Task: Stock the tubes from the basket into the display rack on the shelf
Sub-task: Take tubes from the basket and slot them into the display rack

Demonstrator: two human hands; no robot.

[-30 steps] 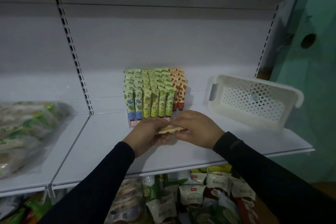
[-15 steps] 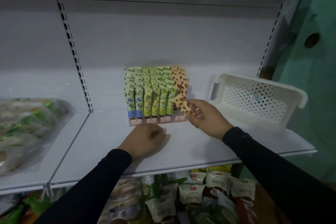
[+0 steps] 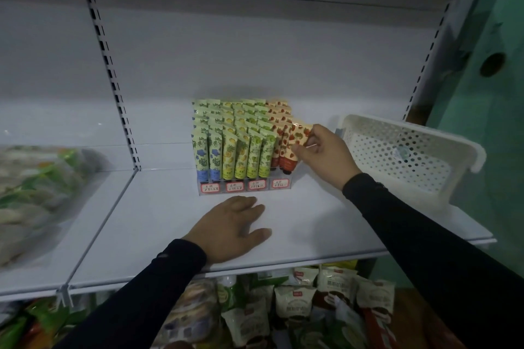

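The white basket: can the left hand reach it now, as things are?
Probably not easily. The left hand rests flat on the shelf before the display rack; the right hand, holding a strawberry tube, lies between it and the white basket.

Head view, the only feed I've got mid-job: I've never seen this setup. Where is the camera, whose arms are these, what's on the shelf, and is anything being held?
There is no machine here. The camera sits on a person's head and looks forward and down, so the two dark-sleeved arms are that person's own. The left hand lies flat and open on the white metal shelf, holding nothing. The right hand pinches a slim strawberry-print tube with a red cap at the right edge of the clear plastic display rack, which is packed with rows of green, yellow and red tubes. To the right stands a white perforated plastic basket, tipped toward the camera; no tubes show inside. Bagged goods lie on the left, and snack packets fill the shelf below.
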